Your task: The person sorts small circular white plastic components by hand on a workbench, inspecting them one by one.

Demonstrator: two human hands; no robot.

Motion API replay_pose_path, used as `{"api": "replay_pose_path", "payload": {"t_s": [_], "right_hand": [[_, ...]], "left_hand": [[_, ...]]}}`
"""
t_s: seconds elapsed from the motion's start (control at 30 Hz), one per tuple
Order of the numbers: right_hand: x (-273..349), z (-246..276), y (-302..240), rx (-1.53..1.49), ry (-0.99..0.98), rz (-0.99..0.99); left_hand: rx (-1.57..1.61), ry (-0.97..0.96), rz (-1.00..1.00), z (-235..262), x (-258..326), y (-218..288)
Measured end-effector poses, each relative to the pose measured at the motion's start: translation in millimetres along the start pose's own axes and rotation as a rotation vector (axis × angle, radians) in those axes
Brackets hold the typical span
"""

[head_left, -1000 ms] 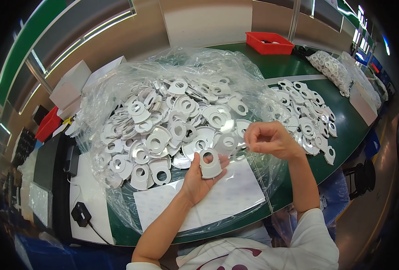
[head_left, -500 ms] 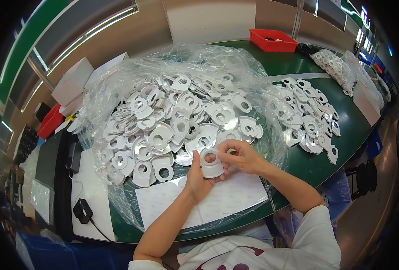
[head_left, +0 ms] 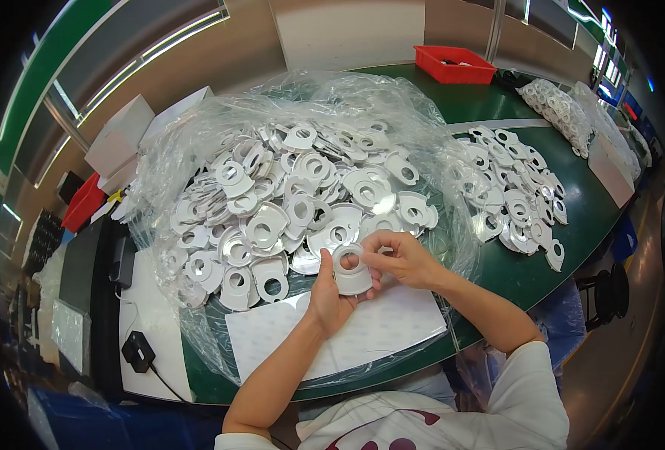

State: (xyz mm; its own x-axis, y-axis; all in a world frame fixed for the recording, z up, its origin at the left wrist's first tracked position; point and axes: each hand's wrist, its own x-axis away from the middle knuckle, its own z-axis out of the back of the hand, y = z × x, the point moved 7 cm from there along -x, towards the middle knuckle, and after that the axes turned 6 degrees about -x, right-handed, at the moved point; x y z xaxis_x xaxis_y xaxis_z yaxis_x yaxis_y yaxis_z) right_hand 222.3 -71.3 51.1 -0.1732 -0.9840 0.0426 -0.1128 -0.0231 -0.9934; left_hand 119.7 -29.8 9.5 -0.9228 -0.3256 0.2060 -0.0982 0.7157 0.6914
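Observation:
A white plastic part with a round hole (head_left: 353, 282) is held upright over the near side of the table. My left hand (head_left: 332, 300) is closed around its lower and left sides, the thumb along the left edge. At the part's upper right, my right hand (head_left: 404, 260) has thumb and fingers pinched at the ring's rim; whether anything small is between the fingertips cannot be made out. Just beyond my hands lies a big heap of similar white parts (head_left: 302, 210) on clear plastic sheeting (head_left: 160, 176). Below my hands is a white sheet (head_left: 377, 337).
A smaller pile of white parts (head_left: 518, 199) lies right on the green table (head_left: 572, 169). Farther back are a red bin (head_left: 454, 66) and a bag of white rings (head_left: 557, 112). At left stand white boxes (head_left: 120, 135) and a black adapter with cable (head_left: 137, 350).
Almost nothing differs. Both hands hold the same white part in nearly the same place, its face tilted very slightly.

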Motion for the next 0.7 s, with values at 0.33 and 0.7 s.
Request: {"api": "replay_pose_path", "payload": {"t_s": [0.33, 0.7], "right_hand": [[-0.2, -0.1, 0.0, 0.011, -0.002, -0.001], [1.8, 0.2, -3.7, 0.013, -0.006, 0.031]], "left_hand": [[0.009, -0.005, -0.003, 0.4, 0.6, -0.1], [0.004, 0.062, 0.003, -3.5, 0.4, 0.9]]}}
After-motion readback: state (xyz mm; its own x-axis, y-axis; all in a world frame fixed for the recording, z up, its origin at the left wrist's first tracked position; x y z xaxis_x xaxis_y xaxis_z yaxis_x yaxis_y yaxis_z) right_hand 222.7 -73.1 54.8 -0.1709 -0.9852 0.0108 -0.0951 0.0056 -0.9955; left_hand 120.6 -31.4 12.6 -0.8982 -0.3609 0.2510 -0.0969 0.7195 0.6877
